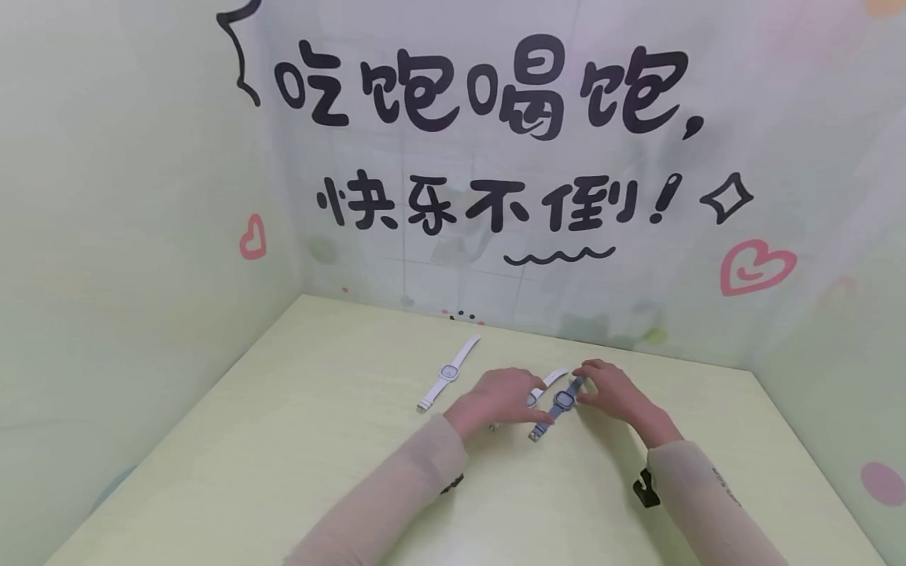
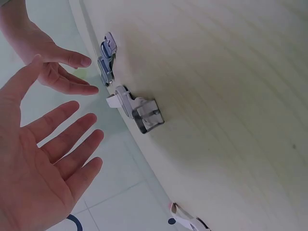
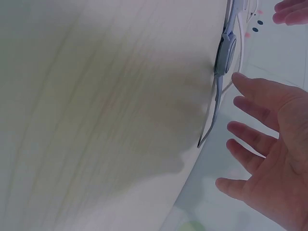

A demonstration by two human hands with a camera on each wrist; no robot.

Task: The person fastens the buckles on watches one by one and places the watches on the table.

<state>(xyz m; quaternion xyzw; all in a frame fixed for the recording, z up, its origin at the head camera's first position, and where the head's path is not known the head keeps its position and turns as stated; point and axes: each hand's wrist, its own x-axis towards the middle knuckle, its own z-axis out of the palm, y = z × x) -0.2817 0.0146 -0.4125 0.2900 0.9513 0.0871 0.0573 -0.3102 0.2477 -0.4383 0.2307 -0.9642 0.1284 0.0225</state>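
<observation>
Two white wristwatches and a blue-grey one lie on the table. The left white watch point(image 1: 449, 373) lies apart from both hands. Over the second white watch point(image 1: 554, 378) hovers my left hand point(image 1: 501, 397), hiding part of its dial and strap; in the left wrist view its fingers are spread and hold nothing. Just right of it lies the blue-grey watch point(image 1: 564, 400), buckle toward me. My right hand point(image 1: 617, 391) is beside that watch's upper strap, fingers loosely bent. In the right wrist view the thumb point(image 3: 255, 89) is close to the watch; contact cannot be made out.
The pale wood-grain table point(image 1: 283, 440) meets a printed wall cloth point(image 1: 439, 267) at the back, with side walls left and right. A black strap point(image 1: 646, 489) shows under the right sleeve point(image 1: 708, 503), and a dark piece sits under the left sleeve point(image 1: 396, 495).
</observation>
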